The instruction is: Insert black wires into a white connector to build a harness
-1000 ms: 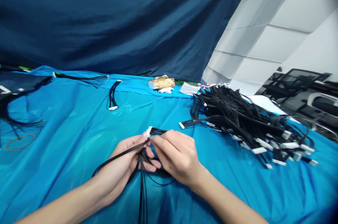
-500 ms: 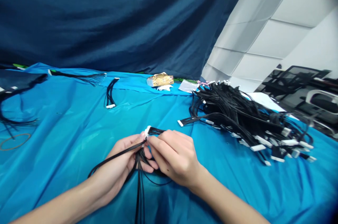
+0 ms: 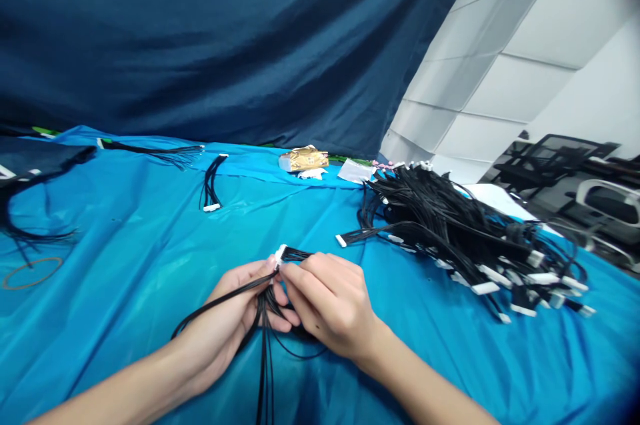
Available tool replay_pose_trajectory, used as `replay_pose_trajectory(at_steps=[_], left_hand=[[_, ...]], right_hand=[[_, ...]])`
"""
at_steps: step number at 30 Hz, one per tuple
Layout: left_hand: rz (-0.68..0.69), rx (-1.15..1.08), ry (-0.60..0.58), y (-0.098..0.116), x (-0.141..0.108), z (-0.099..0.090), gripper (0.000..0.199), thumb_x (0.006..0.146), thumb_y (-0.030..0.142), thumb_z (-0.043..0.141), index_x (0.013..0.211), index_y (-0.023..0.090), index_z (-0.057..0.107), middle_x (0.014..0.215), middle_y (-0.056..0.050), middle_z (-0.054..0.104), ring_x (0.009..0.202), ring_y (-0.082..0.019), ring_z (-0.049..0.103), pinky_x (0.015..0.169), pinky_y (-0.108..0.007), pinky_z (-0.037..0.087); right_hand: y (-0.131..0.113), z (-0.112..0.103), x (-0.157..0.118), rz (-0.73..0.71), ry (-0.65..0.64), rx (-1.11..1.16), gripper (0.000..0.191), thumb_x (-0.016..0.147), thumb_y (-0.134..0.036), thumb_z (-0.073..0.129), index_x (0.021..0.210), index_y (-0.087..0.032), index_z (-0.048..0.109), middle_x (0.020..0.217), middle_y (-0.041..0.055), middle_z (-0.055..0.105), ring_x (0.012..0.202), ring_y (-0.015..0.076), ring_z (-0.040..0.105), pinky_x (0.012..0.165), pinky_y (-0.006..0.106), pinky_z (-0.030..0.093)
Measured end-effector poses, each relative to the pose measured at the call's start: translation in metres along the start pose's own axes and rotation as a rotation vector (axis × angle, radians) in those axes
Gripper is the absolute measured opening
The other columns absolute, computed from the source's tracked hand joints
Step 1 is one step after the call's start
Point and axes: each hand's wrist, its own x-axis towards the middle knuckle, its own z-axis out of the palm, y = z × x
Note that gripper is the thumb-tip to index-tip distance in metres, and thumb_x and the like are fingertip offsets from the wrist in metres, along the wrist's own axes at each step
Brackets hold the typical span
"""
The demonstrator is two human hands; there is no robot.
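Both of my hands are working close together above the blue cloth (image 3: pixel 155 245). With my left hand (image 3: pixel 227 298) I am holding a white connector (image 3: pixel 281 255), its upper end standing out beyond my thumb. My right hand (image 3: pixel 337 305) is pinching black wires (image 3: pixel 263 358) just beside this connector; how many, my fingers are hiding. Some of these wires are crossing my left wrist, and others are hanging down between my forearms. Beyond my hands, a short cable (image 3: pixel 213 183) is lying on the cloth toward the left, near a golden packet (image 3: pixel 305 159). To my right, a large pile of cables (image 3: pixel 445 218) is spreading, with many white ends showing.
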Motion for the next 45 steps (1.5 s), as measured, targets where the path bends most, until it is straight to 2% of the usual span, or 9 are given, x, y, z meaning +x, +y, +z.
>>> replay_pose_trajectory(at_steps=[8, 17, 45], left_hand=[[0.004, 0.006, -0.001, 0.002, -0.001, 0.002, 0.015, 0.079, 0.029, 0.051, 0.073, 0.016, 0.057, 0.064, 0.000, 0.059, 0.060, -0.014, 0.058, 0.058, -0.024, 0.049], [0.005, 0.012, 0.032, -0.007, 0.006, -0.006, 0.017, 0.076, 0.031, 0.054, 0.073, 0.015, 0.059, 0.064, -0.001, 0.060, 0.058, -0.015, 0.061, 0.056, -0.026, 0.051], [0.010, 0.045, 0.013, -0.002, 0.007, -0.004, 0.018, 0.078, 0.029, 0.051, 0.070, 0.014, 0.058, 0.065, -0.002, 0.058, 0.059, -0.015, 0.059, 0.056, -0.028, 0.051]], right_hand=[[0.000, 0.000, 0.000, 0.001, 0.002, -0.012, 0.014, 0.083, -0.013, 0.046, 0.086, -0.011, 0.060, 0.057, 0.0019, 0.055, 0.053, 0.0116, 0.046, 0.051, 0.025, 0.034], [0.001, 0.001, -0.002, 0.006, -0.018, -0.004, 0.015, 0.084, -0.016, 0.046, 0.086, -0.011, 0.059, 0.058, 0.0023, 0.053, 0.053, 0.0123, 0.045, 0.050, 0.026, 0.032], [-0.002, 0.001, 0.001, -0.006, -0.012, -0.004, 0.016, 0.083, -0.015, 0.044, 0.081, -0.012, 0.060, 0.058, 0.0018, 0.053, 0.052, 0.0121, 0.044, 0.049, 0.026, 0.031]])
